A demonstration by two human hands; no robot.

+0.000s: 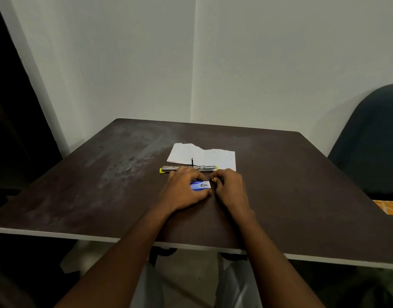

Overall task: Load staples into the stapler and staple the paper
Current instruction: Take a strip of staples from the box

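Gripping a rectangular blue-and-white staple box (200, 186), the left hand (184, 190) meets the curled right hand (230, 189), whose hold is unclear.

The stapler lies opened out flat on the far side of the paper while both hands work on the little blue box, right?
No. The head view shows the stapler opened out flat on the near side of the paper, not the far side. The left hand grips the little blue box, and the fingers of the right hand curl at its right end.
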